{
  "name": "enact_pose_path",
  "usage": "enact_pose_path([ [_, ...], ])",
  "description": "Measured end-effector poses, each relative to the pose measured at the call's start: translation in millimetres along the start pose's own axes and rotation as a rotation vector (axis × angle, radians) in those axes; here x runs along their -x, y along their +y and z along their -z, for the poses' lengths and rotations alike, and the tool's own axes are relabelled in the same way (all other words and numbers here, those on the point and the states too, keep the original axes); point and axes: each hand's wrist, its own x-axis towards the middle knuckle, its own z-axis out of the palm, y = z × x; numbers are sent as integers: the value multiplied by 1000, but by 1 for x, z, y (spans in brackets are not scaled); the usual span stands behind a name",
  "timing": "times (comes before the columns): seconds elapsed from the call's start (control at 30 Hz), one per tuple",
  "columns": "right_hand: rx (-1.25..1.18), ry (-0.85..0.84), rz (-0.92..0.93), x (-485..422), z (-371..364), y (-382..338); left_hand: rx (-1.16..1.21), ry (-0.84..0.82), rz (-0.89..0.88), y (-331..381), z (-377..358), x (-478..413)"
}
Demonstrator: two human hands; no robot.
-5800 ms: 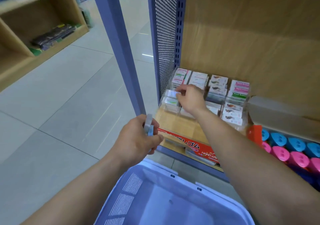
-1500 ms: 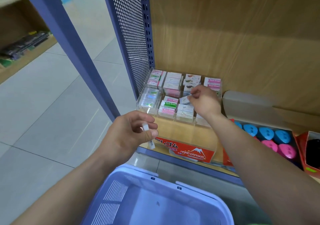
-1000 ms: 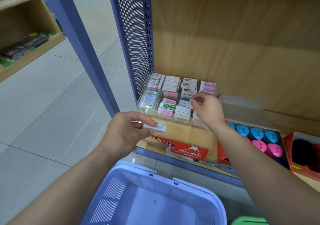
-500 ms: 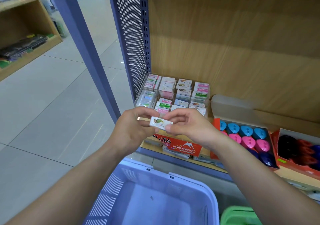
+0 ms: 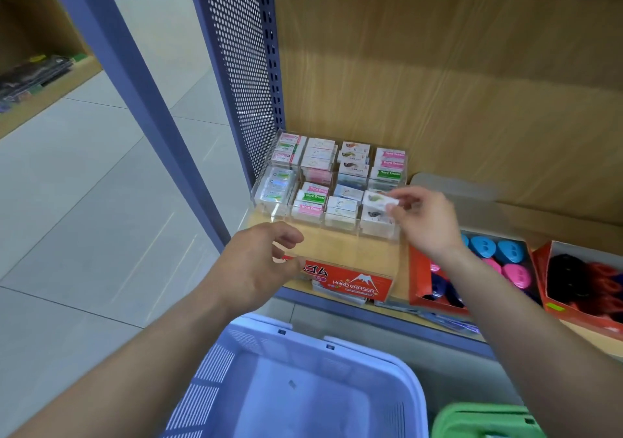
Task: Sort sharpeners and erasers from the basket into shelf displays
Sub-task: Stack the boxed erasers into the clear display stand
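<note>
White and wrapped, the eraser (image 5: 379, 199) is pinched by your right hand (image 5: 426, 222) between thumb and fingertips, just above the front right compartment of the clear display case (image 5: 340, 226). Your left hand (image 5: 256, 265) hovers empty with loosely curled fingers, between the case and the blue basket (image 5: 337, 340).

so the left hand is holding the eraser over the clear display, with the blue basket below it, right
Not quite. In the head view it is the right hand that pinches the eraser over the clear display; the left hand holds nothing. The blue basket is below, as you said.
</note>
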Motion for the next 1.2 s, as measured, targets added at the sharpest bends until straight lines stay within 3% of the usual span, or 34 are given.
enact_pose_path([
  [0.1,142,81,42,-28,5,17,-47,-30,-14,4,-7,-3],
  [0.27,254,28,60,-53,-11,25,-22,-40,-5,13,-13,-7],
  [0.47,555,73,102,-47,-20,19,-28,-55,-13,23,-15,-5],
  [0.57,507,-3,58,-33,-4,11,-72,-76,-41,32,-16,1],
  [0.7,407,42,116,28,37,3,-147,-129,-105,52,-34,17],
  [0.87,398,-73,109,158,105,49,-276,-344,-245,82,-115,79],
  [0.97,479,-166,-12,230,141,101,-404,-525,-371,93,-176,121],
  [1.2,588,-642,-338,314,165,227,-505,-760,-188,70,-318,171],
])
